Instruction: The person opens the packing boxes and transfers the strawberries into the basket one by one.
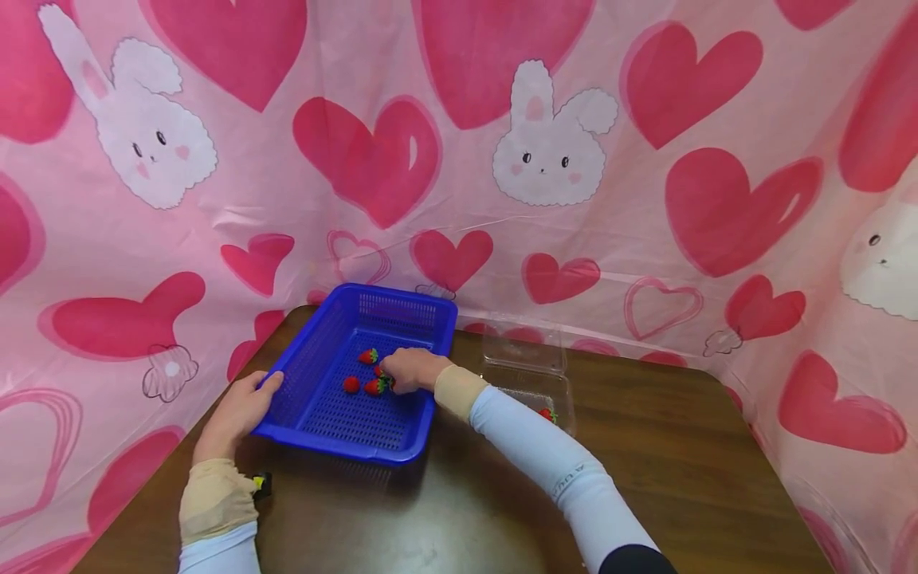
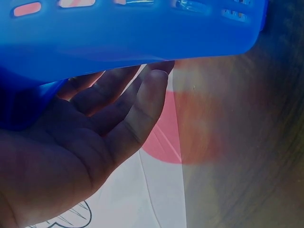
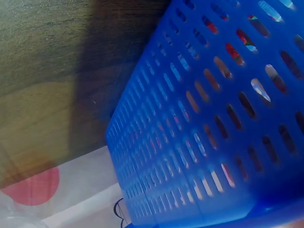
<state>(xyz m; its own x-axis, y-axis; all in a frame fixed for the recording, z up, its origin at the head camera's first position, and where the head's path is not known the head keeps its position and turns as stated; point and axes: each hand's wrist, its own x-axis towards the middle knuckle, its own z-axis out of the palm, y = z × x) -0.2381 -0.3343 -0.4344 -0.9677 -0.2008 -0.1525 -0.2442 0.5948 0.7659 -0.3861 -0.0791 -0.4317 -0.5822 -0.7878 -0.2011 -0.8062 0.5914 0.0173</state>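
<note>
— Strawberries, small red ones with green caps, lie on the floor of the blue perforated plastic basket. Where is the right hand among them?

— The right hand is down inside the basket, fingers curled over the berries at the middle of the floor. One strawberry sits right at its fingertips, but the head view is too small to show whether the fingers pinch it or only touch it, so I cannot tell what the grip has hold of. Another berry lies just to the left, apart from the hand.

— And the left hand?

— The left hand rests against the basket's near left rim. In the left wrist view its fingers are nearly straight and loose under the blue edge, touching it rather than wrapped round it.

— Where does the basket stand?

— On the dark brown wooden table, at its far left corner. The right wrist view shows only its slotted blue side wall with the tabletop beside it.

— What lies around it?

— Just right of the basket stands a clear plastic clamshell box with its lid open, and one more red strawberry shows in it beside the white sleeve. A pink cloth printed with red hearts and white rabbits hangs behind and along both sides of the table.
</note>
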